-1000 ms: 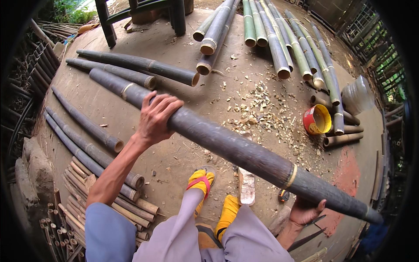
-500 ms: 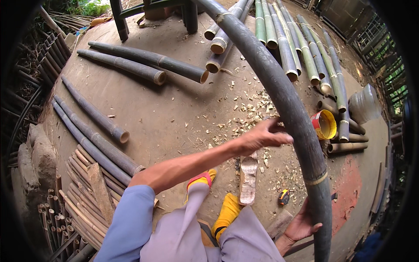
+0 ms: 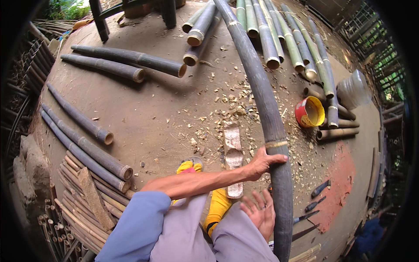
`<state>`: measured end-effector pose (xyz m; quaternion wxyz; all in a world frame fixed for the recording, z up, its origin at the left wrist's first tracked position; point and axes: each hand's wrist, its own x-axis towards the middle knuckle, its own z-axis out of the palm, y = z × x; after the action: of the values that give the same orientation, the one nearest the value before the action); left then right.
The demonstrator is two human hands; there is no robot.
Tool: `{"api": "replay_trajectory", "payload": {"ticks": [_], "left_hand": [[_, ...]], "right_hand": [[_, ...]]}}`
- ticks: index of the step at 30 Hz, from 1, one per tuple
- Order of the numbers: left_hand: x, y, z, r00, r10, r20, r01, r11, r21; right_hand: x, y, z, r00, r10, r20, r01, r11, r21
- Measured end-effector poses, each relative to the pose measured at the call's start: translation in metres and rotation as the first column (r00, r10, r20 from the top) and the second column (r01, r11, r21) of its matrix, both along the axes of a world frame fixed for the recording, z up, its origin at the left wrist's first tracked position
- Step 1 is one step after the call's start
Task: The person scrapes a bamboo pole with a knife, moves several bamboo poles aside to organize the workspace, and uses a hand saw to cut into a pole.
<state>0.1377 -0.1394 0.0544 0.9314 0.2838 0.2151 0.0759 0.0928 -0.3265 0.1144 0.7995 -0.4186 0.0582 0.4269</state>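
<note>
A long dark bamboo pole [image 3: 267, 105] runs from the far top down past my right knee to the lower edge. Just below its pale node ring, my left hand [image 3: 260, 165] grips it, thumb laid across the front and fingers partly hidden behind. Lower down, close to the pole's left side, my right hand [image 3: 262, 214] has its fingers apart and holds nothing. A notched wooden block [image 3: 232, 150] lies on the ground between my feet and the pole, with wood chips [image 3: 205, 126] scattered around it.
Dark bamboo lengths [image 3: 128, 56] lie at left and ahead; greenish poles [image 3: 292, 37] lie far right. A red and yellow tin [image 3: 309, 112] stands near a clear plastic jug [image 3: 354, 88]. Knives [image 3: 321, 188] lie right of the pole. Thin canes [image 3: 83, 218] are stacked lower left.
The pole has shifted left and nearer me. My left hand has closed round it near the node, while my right hand has come off it and sits open to its left.
</note>
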Motion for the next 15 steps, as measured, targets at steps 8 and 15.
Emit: {"api": "replay_trajectory", "payload": {"ticks": [8, 15], "left_hand": [[0.01, 0.045, -0.017, 0.989, 0.096, -0.112, -0.082, 0.99, 0.118], [0.012, 0.083, -0.048, 0.988, 0.107, -0.113, -0.084, 0.977, 0.194]], "right_hand": [[-0.017, -0.062, 0.081, 0.505, 0.686, 0.525, 0.34, 0.401, -0.851], [-0.036, -0.07, 0.028, 0.699, 0.715, 0.015, -0.11, 0.128, -0.986]]}}
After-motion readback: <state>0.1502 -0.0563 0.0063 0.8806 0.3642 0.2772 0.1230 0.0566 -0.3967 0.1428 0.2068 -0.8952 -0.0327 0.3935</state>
